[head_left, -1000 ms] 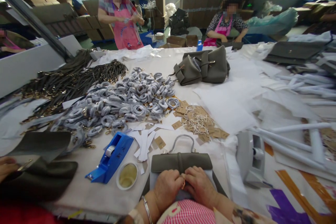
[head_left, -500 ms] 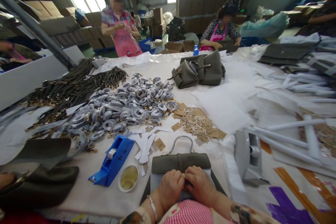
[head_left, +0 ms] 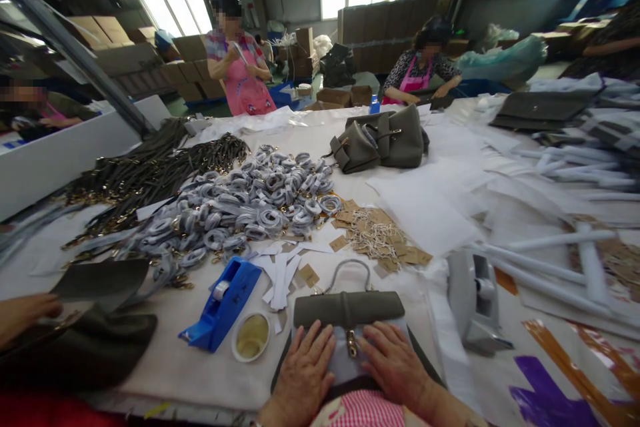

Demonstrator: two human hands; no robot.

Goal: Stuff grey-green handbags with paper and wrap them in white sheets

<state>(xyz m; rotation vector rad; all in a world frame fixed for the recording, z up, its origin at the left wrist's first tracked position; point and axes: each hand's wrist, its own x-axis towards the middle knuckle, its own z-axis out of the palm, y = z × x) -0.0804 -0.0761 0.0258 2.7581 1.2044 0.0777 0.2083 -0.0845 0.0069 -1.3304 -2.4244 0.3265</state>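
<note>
An olive-green handbag point(head_left: 349, 307) lies in front of me, its wrapped top handle point(head_left: 345, 264) pointing away. Grey sheeting covers its front below the flap, and a gold clasp point(head_left: 352, 343) shows in the middle. Left of the clasp, my left hand point(head_left: 307, 363) rests flat on the bag with fingers stretched out. My right hand point(head_left: 393, 357) lies flat to the clasp's right, fingers also extended. Neither hand grips anything. Close by on the left are a blue tape dispenser point(head_left: 223, 307) and a small round dish point(head_left: 251, 337). A grey tape dispenser point(head_left: 475, 300) stands on the right.
Wrapped strap coils point(head_left: 250, 203) and dark straps point(head_left: 145, 173) are heaped at left. Tan tags point(head_left: 385, 233) with strings lie beyond my bag, near two standing bags point(head_left: 383, 137). At left, another person's hand point(head_left: 30, 317) touches a dark bag point(head_left: 80, 347). Co-workers stand across the table.
My hands have moved apart from the bag's middle and flattened on either side, uncovering the gold clasp. The person's hand at far left has come further into view.
</note>
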